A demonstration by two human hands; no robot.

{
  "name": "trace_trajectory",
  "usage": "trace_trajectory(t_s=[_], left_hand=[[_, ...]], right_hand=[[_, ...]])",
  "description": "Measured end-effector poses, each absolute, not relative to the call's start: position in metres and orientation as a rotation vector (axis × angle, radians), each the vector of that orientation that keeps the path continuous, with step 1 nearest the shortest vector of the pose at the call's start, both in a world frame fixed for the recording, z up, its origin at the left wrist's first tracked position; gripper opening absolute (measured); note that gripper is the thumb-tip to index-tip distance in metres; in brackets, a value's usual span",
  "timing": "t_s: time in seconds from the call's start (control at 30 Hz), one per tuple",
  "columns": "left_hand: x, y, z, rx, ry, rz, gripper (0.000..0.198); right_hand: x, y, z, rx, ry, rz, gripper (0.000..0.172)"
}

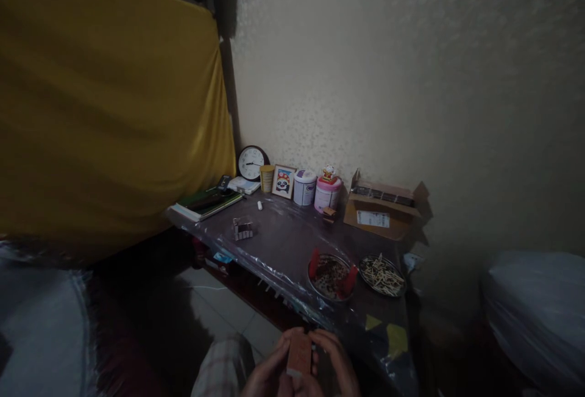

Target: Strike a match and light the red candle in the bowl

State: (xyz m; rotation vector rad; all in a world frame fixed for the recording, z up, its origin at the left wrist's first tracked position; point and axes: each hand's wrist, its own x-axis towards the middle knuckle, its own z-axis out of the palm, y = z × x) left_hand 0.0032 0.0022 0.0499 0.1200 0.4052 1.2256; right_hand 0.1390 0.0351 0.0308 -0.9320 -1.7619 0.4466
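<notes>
Low in the head view, my left hand (270, 369) and my right hand (337, 360) are together around a small orange-brown box (300, 351) that looks like a matchbox. The left fingers grip its left side, and the right hand curls along its right side. Part of the fingers below the box is hard to make out. Beyond my hands, on the table, stands a round metal bowl (329, 298) with small dark and pale bits and two red pieces at its rim. Beside it, a round dish holds many thin pale sticks (382, 276) resembling matchsticks.
An open cardboard box (354, 217) stands by the wall. Two tins (304, 188), a framed panda picture (284, 182), a yellow cup (267, 178) and a clock (251, 162) line the back. A small stacked block (243, 229) and books (208, 205) lie left on the plastic-covered table (283, 244).
</notes>
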Motion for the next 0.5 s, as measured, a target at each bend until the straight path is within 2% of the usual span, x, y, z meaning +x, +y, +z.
trace_trajectory(t_s=[0.13,0.37,0.5], left_hand=[[0.003,0.007,0.039,0.225,0.519,1.184,0.033],[-0.011,0.008,0.038,0.566,0.913,1.493,0.027],[-0.014,0.002,0.053,0.722,0.882,1.484,0.042]], right_hand=[[0.147,0.043,0.029,-0.962,-1.673,0.550,0.034],[0.163,0.056,0.024,-0.899,-1.730,0.533,0.031],[0.153,0.051,0.022,-0.907,-1.673,0.511,0.030]])
